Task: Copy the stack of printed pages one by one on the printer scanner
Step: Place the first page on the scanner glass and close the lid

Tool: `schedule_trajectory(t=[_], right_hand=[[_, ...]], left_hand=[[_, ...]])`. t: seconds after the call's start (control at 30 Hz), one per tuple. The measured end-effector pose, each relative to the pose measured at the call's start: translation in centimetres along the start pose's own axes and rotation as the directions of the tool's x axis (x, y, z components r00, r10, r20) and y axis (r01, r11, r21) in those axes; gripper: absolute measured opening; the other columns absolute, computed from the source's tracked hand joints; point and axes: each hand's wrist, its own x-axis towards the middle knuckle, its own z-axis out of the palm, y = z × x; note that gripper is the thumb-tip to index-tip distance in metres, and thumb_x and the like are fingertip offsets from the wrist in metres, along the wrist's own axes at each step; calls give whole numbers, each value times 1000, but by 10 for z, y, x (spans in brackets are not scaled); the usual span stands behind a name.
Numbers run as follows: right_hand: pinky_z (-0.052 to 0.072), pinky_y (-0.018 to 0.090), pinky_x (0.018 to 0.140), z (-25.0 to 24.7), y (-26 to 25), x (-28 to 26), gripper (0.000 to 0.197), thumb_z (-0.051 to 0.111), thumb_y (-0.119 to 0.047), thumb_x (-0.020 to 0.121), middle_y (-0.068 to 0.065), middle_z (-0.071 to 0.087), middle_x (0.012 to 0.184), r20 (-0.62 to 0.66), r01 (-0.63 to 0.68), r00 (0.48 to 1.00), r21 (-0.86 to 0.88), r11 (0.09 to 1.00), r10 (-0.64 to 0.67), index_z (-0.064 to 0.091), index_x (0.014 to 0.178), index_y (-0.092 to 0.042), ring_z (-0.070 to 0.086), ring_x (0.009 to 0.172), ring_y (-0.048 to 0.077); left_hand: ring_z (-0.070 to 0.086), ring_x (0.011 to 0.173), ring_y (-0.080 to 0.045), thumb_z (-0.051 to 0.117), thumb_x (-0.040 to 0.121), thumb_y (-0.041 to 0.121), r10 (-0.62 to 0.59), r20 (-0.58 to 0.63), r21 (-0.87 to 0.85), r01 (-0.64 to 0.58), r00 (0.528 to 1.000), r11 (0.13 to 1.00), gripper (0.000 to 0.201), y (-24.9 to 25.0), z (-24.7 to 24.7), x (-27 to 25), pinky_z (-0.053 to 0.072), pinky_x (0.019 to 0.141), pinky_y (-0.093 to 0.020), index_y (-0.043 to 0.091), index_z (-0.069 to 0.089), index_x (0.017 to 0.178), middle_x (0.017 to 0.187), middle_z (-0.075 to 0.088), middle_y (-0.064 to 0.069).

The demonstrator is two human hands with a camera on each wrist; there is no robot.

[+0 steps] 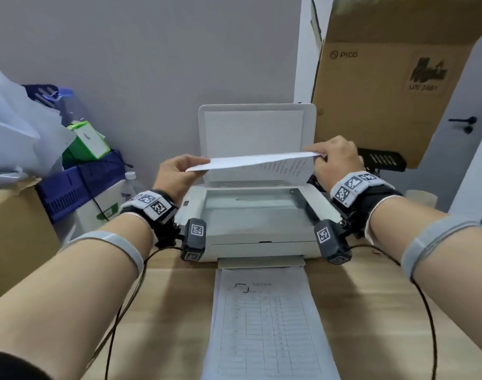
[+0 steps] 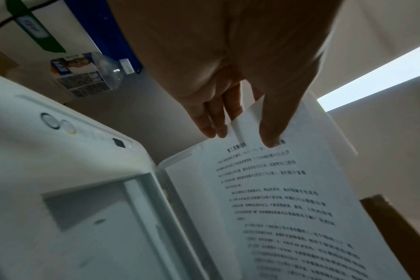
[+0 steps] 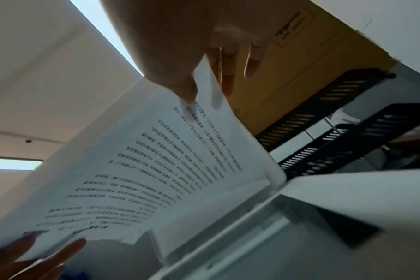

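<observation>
Nearest to us in the head view, a printed sheet (image 1: 264,325) with a table on it lies on the desk (image 1: 371,311), its top edge at the printer's (image 1: 259,226) front slot. Beyond it the printer stands with its lid (image 1: 257,130) raised upright and the scanner glass (image 1: 254,201) bare. We hold a page (image 1: 250,161) level above the glass, our left hand (image 1: 176,171) pinching its left edge and our right hand (image 1: 337,157) pinching its right edge. A cardboard box (image 1: 393,78) leans at the right, and blue baskets (image 1: 80,182) sit at the left.

From the left wrist we see what the head view hides: the underside of the page (image 2: 288,199) carries lines of print, so it faces down. The left hand (image 2: 233,85) clamps it between thumb and fingers (image 2: 213,121), beside the printer's buttons (image 2: 58,123).

From the right wrist, the right hand (image 3: 192,47) grips the page (image 3: 144,161) the same way, and black trays (image 3: 336,136) show behind the printer.
</observation>
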Motion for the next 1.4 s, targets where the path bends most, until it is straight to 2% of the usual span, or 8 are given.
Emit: schedule_trajectory(t=[0.13, 0.33, 0.5, 0.67, 0.83, 0.97, 1.1, 1.4], right_hand=[[44, 48, 98, 35, 12, -21, 37, 50, -17, 92, 10, 55, 121, 152, -46, 987, -63, 997, 55, 72, 116, -36, 48, 116, 33], [45, 37, 102, 69, 28, -47, 38, 41, -27, 100, 9, 53, 141, 536, -81, 831, -152, 985, 151, 60, 133, -29, 53, 123, 32], [42, 36, 77, 75, 30, -60, 31, 31, -36, 87, 3, 54, 88, 590, -120, 789, -125, 985, 171, 52, 67, -24, 54, 88, 28], [49, 42, 93, 74, 30, -69, 37, 37, -33, 95, 8, 63, 118, 548, -54, 825, -165, 985, 137, 68, 109, -17, 59, 107, 31], [47, 44, 97, 74, 29, -71, 39, 36, -32, 98, 9, 58, 128, 522, -32, 842, -197, 980, 133, 65, 119, -16, 56, 115, 32], [49, 39, 79, 72, 27, -71, 34, 31, -38, 87, 6, 60, 99, 545, -25, 830, -176, 984, 118, 61, 80, -22, 57, 95, 33], [37, 45, 109, 72, 16, -57, 41, 44, -43, 99, 7, 46, 143, 516, -44, 853, -87, 995, 83, 56, 135, -28, 45, 130, 28], [37, 37, 110, 77, -51, 41, 47, 57, -30, 96, 7, 39, 146, 432, 65, 893, 159, 985, -129, 48, 141, -27, 47, 128, 26]], left_hand=[[63, 75, 3, 73, 87, 12, -88, 88, 332, 55, 992, 942, 14, -27, -3, -10, 49, 81, -22, 19, 78, 99, 98, 74, 3], [60, 111, -17, 60, 91, 21, -358, 277, 728, 48, 892, 684, 37, -44, 1, -25, 44, 85, -22, 26, 65, 128, 129, 61, -1], [57, 89, -15, 58, 78, 36, -442, 280, 752, 92, 852, 653, 16, -49, 8, -29, 44, 79, -22, 31, 68, 90, 90, 62, 7], [55, 119, -14, 51, 97, 31, -434, 264, 813, 43, 861, 580, 35, -52, 10, -33, 36, 97, -20, 28, 64, 129, 126, 64, 7], [56, 121, -16, 52, 96, 38, -429, 252, 787, 74, 867, 612, 37, -53, 7, -32, 39, 101, -22, 25, 66, 128, 131, 64, 5], [61, 105, -17, 55, 92, 41, -439, 250, 778, 91, 863, 622, 32, -54, 7, -29, 45, 92, -24, 25, 72, 113, 112, 68, 5], [55, 84, -18, 54, 81, 39, -383, 196, 677, 158, 903, 719, 23, -48, 9, -15, 41, 73, -26, 22, 68, 89, 91, 60, 3], [70, 85, -22, 60, 90, 16, -403, -15, 338, 384, 915, 859, 64, -32, 12, 93, 54, 70, -32, 17, 34, 148, 124, 60, -14]])
